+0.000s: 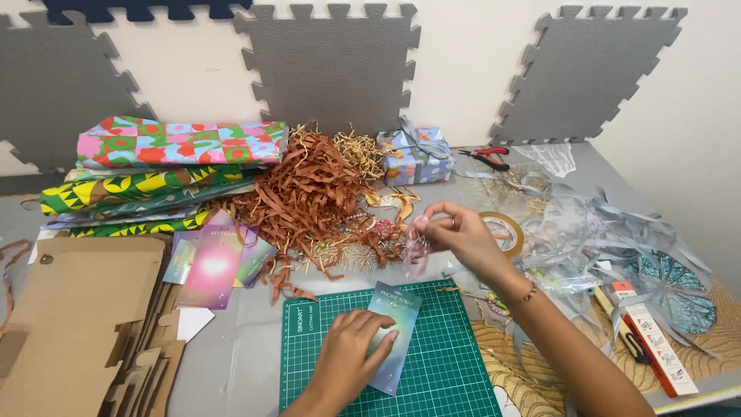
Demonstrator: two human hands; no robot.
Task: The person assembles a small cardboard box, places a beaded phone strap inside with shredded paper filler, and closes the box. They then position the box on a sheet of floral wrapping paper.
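You're pinning the iridescent card (392, 333) flat on the green cutting mat (448, 371) at the tabletop's front edge with your left hand (351, 351), while your right hand (463, 235) is pinching a beaded charm (415, 247) above it; mounting it likely needs careful alignment.

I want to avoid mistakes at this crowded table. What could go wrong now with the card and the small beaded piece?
1. The left hand only presses the pastel card flat on the green cutting mat; it might slide.
2. The right hand pinches a small beaded piece above the brown paper shreds; if dropped, it may be hard to find.
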